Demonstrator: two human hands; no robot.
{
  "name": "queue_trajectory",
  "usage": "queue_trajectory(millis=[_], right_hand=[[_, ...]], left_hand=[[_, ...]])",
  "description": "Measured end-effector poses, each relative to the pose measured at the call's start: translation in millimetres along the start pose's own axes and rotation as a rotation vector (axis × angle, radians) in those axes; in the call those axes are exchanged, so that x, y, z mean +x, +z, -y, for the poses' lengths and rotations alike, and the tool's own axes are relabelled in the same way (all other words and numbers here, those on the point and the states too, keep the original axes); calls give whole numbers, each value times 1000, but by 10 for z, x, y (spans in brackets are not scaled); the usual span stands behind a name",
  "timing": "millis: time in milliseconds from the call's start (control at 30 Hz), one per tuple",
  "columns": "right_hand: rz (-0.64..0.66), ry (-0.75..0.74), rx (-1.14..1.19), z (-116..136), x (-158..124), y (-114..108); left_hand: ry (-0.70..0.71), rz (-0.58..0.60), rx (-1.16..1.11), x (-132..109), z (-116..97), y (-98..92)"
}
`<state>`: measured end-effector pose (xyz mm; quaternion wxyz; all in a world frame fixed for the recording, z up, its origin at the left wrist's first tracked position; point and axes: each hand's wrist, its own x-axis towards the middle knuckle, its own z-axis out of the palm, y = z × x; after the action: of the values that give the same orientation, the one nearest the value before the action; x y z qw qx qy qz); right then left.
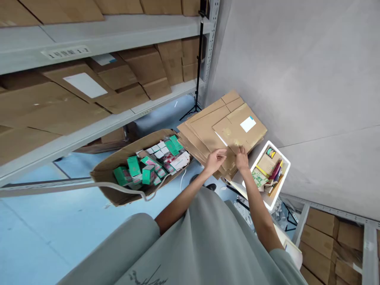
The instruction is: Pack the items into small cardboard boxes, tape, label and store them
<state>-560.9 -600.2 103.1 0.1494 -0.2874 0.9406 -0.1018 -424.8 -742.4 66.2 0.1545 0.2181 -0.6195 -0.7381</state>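
Note:
A stack of flattened cardboard boxes (204, 122) lies in front of me. The top piece (234, 122) has a white label (248, 124) and strips of clear tape on it. Over the stack's near edge, my left hand (216, 160) is closed with thumb and fingers drawn together; whatever may be between them is too small to name. My right hand (242, 159) rests with its fingers stretched out on the near edge of the top piece, to the right of my left hand.
To the left stands an open carton (103, 174) of green and white small boxes, a pale hose (118, 188) across it. A white foam box (286, 166) with packets is at right. Shelves (118, 35) of cartons, a black tripod (197, 79) and a grey wall (297, 71) surround the spot.

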Motion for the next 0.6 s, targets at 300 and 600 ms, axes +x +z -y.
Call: queue_trajectory(millis=[300, 600], right_hand=[[44, -53, -246, -117, 178, 38], [86, -105, -511, 189, 64, -82]], left_hand=[[-82, -32, 57, 305, 503, 159], [-137, -65, -39, 282, 461, 137]])
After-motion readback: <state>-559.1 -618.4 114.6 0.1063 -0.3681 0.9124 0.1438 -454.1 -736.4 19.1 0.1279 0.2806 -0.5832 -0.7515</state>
